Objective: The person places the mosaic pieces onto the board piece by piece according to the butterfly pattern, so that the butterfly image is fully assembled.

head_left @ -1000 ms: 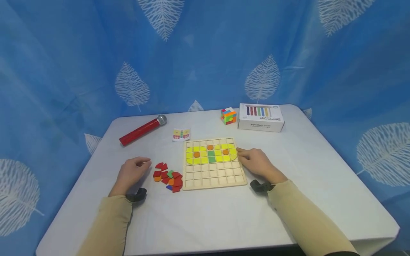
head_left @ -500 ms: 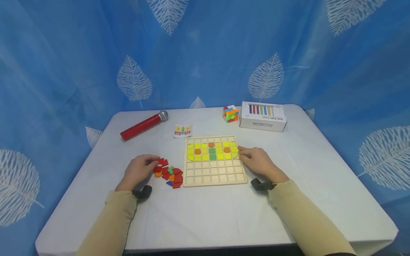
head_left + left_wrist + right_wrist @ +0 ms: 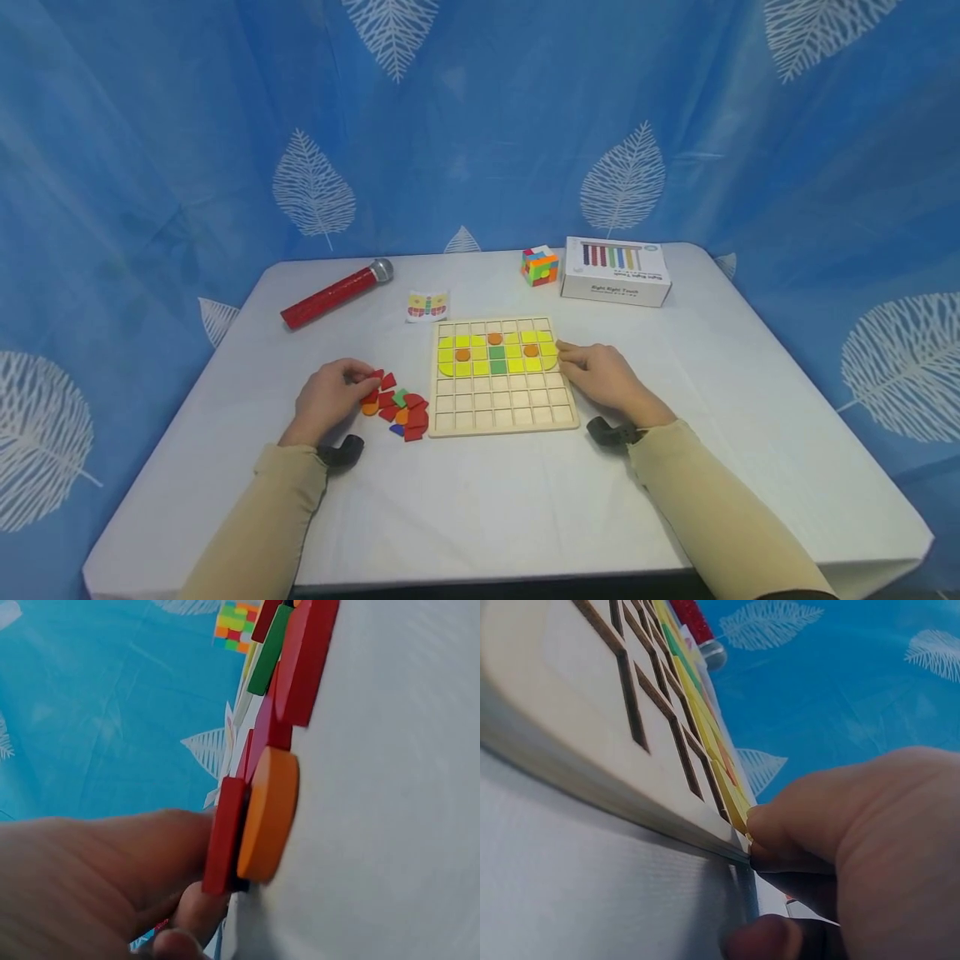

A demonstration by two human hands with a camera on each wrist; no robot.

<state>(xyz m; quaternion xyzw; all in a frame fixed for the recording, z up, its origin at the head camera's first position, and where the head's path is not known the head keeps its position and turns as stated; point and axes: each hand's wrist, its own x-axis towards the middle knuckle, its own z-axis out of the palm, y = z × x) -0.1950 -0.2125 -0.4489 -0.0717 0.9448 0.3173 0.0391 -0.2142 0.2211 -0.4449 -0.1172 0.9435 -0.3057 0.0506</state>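
Observation:
At the left, my left hand (image 3: 330,397) reaches the near end of a loose pile of coloured pieces. Its thumb and finger pinch a red tile (image 3: 223,836), which lies against an orange round piece (image 3: 270,814). Among the pile are more red pieces (image 3: 415,417), a green tile (image 3: 401,398) and a blue piece (image 3: 397,430). My right hand (image 3: 603,379) holds the right edge of a wooden grid board (image 3: 501,417) between thumb and fingers. Yellow pieces (image 3: 532,364), orange discs (image 3: 462,355) and green squares (image 3: 498,367) fill cells in its upper rows.
A small printed card (image 3: 427,307) with a coloured pattern lies behind the board. Farther back are a red microphone (image 3: 333,296), a colourful puzzle cube (image 3: 540,267) and a white box (image 3: 617,275). A leaf-patterned blue cloth (image 3: 480,125) hangs behind the white table (image 3: 495,508).
My left hand has moved right onto the pile and taken hold of a red tile. The right hand stays at the board's edge. The head view has shifted slightly.

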